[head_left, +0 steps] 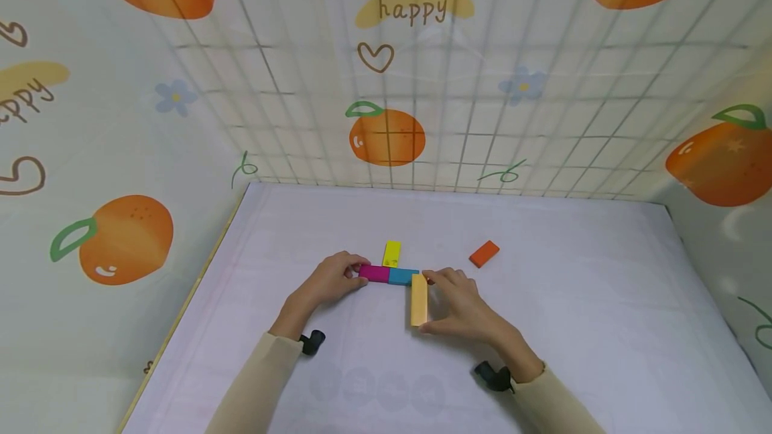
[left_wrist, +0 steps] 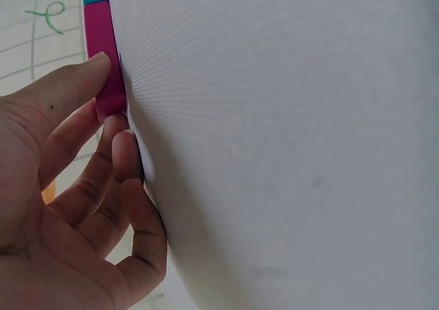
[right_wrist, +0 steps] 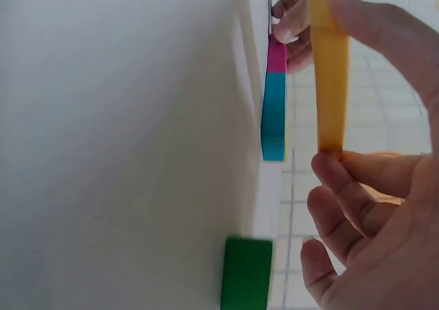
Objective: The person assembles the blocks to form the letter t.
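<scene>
My left hand (head_left: 334, 278) pinches the free end of a magenta block (head_left: 375, 274) between thumb and fingers. A blue block (head_left: 403, 276) lies end to end with it, forming a straight row. With thumb and fingertips, my right hand (head_left: 464, 305) holds a light orange block (head_left: 419, 301) by its two ends. In the right wrist view that light orange block (right_wrist: 330, 84) is raised off the table near the blue block's free end, overlapping its corner in the head view. Behind the row lies a yellow block (head_left: 392, 254), close to the magenta and blue ones.
An orange-red block (head_left: 484, 254) lies apart, back right on the white table (head_left: 573, 327). A green block (right_wrist: 247, 274) shows in the right wrist view; in the head view it is hidden. A patterned curtain with a grid (head_left: 446, 106) stands behind the table.
</scene>
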Demonstrator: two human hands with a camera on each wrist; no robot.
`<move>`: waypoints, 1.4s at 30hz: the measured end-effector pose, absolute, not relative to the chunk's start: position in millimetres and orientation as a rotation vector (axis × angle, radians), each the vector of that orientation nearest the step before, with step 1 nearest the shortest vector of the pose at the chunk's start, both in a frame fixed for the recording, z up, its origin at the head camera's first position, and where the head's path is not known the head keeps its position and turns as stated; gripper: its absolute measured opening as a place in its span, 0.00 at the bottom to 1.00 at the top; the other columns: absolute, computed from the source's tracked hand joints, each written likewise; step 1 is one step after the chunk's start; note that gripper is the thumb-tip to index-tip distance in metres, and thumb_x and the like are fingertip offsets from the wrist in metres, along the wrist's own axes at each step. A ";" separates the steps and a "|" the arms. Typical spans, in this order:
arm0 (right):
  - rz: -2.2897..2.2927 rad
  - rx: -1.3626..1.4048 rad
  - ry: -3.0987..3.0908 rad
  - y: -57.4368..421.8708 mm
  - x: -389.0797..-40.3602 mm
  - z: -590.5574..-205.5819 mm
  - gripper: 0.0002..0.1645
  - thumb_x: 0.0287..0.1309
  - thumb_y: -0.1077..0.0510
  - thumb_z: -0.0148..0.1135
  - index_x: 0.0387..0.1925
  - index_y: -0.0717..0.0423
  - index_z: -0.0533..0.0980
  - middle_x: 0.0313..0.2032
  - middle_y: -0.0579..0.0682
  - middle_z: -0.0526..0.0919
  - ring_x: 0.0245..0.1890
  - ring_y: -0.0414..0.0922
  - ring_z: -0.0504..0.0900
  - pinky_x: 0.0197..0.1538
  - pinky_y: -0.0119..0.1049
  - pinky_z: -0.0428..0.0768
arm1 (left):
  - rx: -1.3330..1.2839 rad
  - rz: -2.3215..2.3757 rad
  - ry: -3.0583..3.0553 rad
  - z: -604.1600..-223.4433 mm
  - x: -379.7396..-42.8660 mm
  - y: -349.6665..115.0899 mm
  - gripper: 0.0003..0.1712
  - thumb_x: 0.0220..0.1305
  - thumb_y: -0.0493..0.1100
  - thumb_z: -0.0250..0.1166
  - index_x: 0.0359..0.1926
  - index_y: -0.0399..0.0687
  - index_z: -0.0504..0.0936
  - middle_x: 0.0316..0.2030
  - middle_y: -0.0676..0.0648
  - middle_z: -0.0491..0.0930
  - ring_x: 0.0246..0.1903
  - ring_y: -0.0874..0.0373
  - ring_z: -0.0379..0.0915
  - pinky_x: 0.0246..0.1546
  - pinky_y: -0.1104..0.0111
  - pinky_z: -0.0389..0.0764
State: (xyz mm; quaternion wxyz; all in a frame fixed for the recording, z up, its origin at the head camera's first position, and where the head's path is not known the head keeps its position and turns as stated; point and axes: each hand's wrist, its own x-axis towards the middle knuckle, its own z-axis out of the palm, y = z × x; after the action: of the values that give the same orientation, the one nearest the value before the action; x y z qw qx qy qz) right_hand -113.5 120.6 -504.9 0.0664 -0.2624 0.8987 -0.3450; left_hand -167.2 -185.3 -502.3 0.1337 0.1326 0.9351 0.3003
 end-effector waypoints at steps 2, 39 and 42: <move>-1.039 -0.793 2.709 115.5 -114.3 -505.4 0.58 0.38 0.40 0.83 0.70 0.52 0.67 0.57 0.47 0.73 0.58 0.45 0.67 0.56 0.51 0.65 | 0.379 0.869 2.710 -502.6 -167.3 -185.1 0.21 0.62 0.45 0.73 0.57 0.56 0.84 0.38 0.53 0.77 0.37 0.56 0.70 0.37 0.66 0.75; -0.886 -0.824 2.773 55.1 -115.9 -513.0 0.59 0.39 0.33 0.79 0.68 0.58 0.69 0.52 0.51 0.71 0.51 0.47 0.66 0.44 0.42 0.64 | 0.414 0.870 2.714 -502.1 -167.7 -186.3 0.20 0.62 0.44 0.73 0.56 0.53 0.84 0.38 0.51 0.77 0.35 0.57 0.70 0.37 0.65 0.74; -0.893 -0.820 2.776 53.3 -115.4 -514.1 0.59 0.38 0.33 0.80 0.67 0.58 0.69 0.52 0.51 0.71 0.51 0.47 0.66 0.44 0.42 0.64 | 0.413 0.873 2.713 -502.2 -167.5 -186.6 0.21 0.62 0.43 0.73 0.56 0.53 0.84 0.38 0.52 0.77 0.35 0.57 0.70 0.36 0.65 0.74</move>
State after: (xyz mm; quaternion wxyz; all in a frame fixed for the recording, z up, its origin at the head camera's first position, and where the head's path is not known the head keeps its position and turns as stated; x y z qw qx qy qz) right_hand -115.4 53.3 -514.1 0.0561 -0.2702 0.9150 -0.2945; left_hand -167.5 -186.6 -502.2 0.1308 0.1422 0.9340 0.3005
